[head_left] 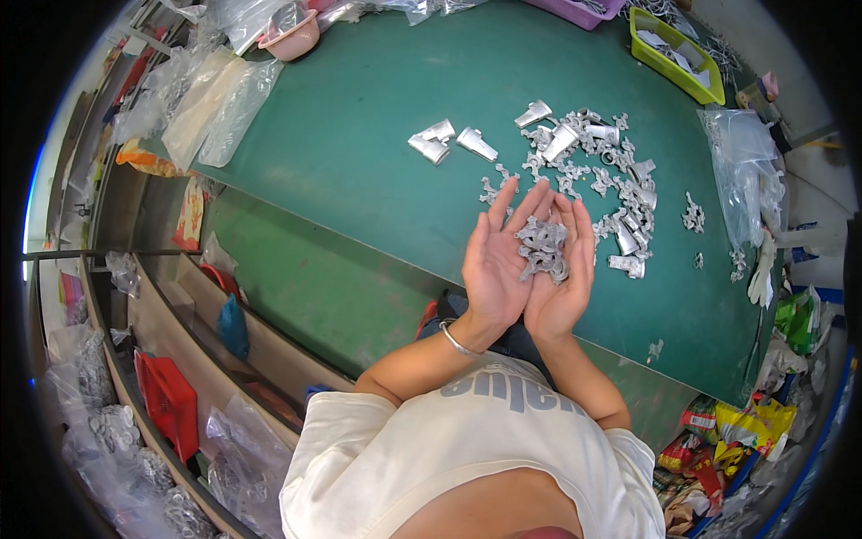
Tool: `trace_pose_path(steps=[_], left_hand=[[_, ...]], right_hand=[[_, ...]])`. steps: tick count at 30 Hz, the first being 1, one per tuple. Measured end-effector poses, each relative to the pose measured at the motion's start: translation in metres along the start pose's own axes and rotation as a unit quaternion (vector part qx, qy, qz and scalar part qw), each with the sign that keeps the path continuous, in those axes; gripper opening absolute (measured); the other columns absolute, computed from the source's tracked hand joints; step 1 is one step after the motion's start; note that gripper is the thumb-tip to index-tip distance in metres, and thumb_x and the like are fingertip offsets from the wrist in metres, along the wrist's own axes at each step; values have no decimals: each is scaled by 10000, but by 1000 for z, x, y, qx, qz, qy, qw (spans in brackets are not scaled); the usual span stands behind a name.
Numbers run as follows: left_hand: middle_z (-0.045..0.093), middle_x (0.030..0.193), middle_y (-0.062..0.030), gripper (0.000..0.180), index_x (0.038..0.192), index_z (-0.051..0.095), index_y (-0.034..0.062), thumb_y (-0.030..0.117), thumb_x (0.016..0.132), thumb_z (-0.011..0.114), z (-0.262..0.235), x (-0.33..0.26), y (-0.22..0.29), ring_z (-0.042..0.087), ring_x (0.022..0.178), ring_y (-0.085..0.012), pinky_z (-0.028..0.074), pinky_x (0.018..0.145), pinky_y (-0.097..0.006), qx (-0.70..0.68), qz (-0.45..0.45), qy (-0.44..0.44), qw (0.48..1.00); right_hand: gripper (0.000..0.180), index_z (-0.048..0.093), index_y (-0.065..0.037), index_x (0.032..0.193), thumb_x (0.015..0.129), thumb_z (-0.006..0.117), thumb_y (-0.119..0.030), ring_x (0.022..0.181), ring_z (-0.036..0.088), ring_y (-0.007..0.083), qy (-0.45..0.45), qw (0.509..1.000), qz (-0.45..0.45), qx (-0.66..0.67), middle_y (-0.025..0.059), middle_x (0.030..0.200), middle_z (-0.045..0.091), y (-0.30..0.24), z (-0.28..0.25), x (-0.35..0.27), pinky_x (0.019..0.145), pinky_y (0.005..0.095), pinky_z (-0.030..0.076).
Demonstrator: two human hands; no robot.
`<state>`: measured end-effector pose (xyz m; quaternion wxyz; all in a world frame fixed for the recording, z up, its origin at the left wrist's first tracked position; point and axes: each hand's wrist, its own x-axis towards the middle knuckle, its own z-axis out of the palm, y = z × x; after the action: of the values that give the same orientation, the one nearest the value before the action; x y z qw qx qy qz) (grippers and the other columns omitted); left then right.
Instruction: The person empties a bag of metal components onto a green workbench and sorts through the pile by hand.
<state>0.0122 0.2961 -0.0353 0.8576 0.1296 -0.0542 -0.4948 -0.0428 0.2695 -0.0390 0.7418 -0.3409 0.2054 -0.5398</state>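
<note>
Side by side, my two hands form a cup above the near edge of the green table. Several small grey cast metal parts lie heaped in the palms, mostly on the right one. My left hand has its palm up with the fingers stretched out; a silvery bangle circles that wrist. My right hand lies against it, palm up, fingers extended under the parts. Just beyond the fingertips is a loose pile of similar grey parts mixed with shiny tapered metal sleeves. A few more sleeves lie left of the pile.
A green basket holding parts stands at the far right, beside a purple basin. Clear plastic bags hang over the left edge; another bag lies right. Left of me are bins with a red basket.
</note>
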Motion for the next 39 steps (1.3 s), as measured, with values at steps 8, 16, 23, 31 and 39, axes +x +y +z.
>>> trace_pose_path(steps=[8,16,23,31,39], left_hand=[[217,1351,-218,576,1317,193,40,151,793,406,-1,-4,22,240,1252,-317,219,1028,-425,40,65,-25,997],[226,1345,-220,634,1306,202,21,-88,703,364,-5,-8,29,227,1263,-314,215,1043,-419,69,90,-10,993],[246,1335,-219,641,1297,227,32,-115,681,327,-2,-12,40,238,1258,-312,219,1045,-434,50,94,-13,994],[235,1340,-225,568,1296,250,52,-76,760,391,2,-19,46,231,1259,-326,190,1048,-437,131,138,-76,979],[189,1359,-234,543,1307,241,73,-46,804,406,0,-22,47,186,1275,-333,189,1043,-433,129,145,-82,977]], right_hand=[[348,338,4,1224,911,361,-148,1121,406,187,25,988,140,64,131,1237,396,4,11,-3,938,329,346],[265,389,-35,1135,916,362,-182,1070,455,200,66,982,155,88,137,1187,453,7,25,-8,918,336,371],[249,413,-61,1077,923,328,-237,1106,435,237,59,968,180,165,159,1211,441,2,34,-13,934,355,363],[246,402,-58,1096,909,365,-214,1140,404,235,0,971,173,167,168,1254,386,4,36,-19,966,346,332],[315,319,-52,1179,868,369,-75,1154,382,242,-15,981,168,98,173,1238,385,3,39,-20,979,350,314]])
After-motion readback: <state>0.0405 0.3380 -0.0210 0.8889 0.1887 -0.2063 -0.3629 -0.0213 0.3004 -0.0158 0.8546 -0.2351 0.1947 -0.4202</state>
